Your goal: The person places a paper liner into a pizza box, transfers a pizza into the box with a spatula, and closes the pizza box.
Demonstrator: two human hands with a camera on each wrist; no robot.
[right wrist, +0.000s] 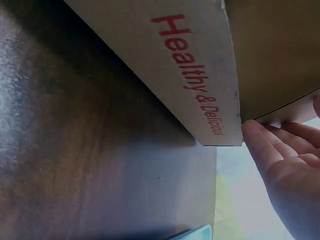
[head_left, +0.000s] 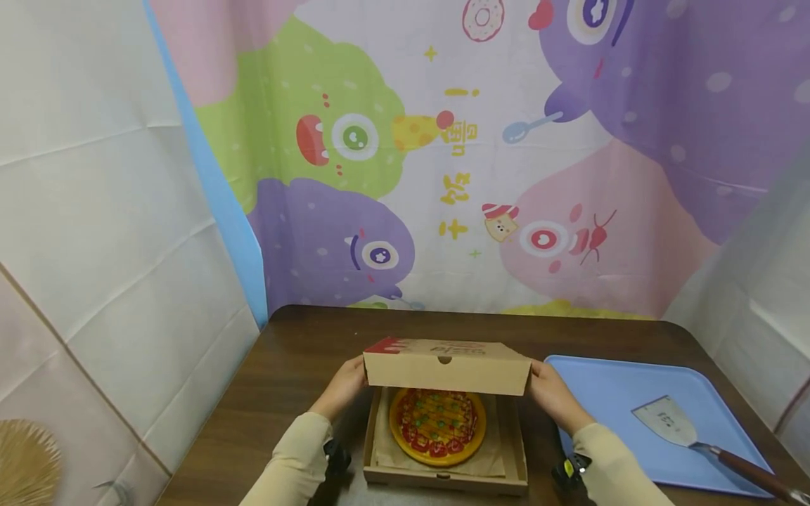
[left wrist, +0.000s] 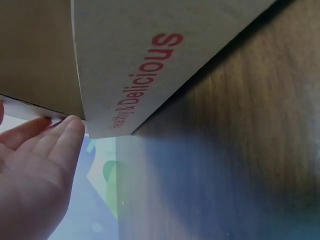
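Note:
A cardboard pizza box [head_left: 465,483] stands on the table with its lid [head_left: 405,369] raised partway. Inside, a round pizza [head_left: 436,425] with red and green toppings and a yellow crust lies on brown paper [head_left: 496,453]. My left hand [head_left: 344,391] holds the left side of the lid, while the right hand [head_left: 555,395] holds its right side. Close up in the left wrist view, the left fingers [left wrist: 60,145] are against the lid's edge. The right wrist view has the right fingers [right wrist: 265,145] at the opposite edge. Red lettering marks both box sides.
To the right lies a blue tray [head_left: 601,393], bearing a spatula [head_left: 667,422] with a metal blade and dark wooden handle. The brown table [head_left: 253,422] ends at a cartoon-printed curtain [head_left: 455,274]. A straw-coloured round object [head_left: 28,460] is at far left.

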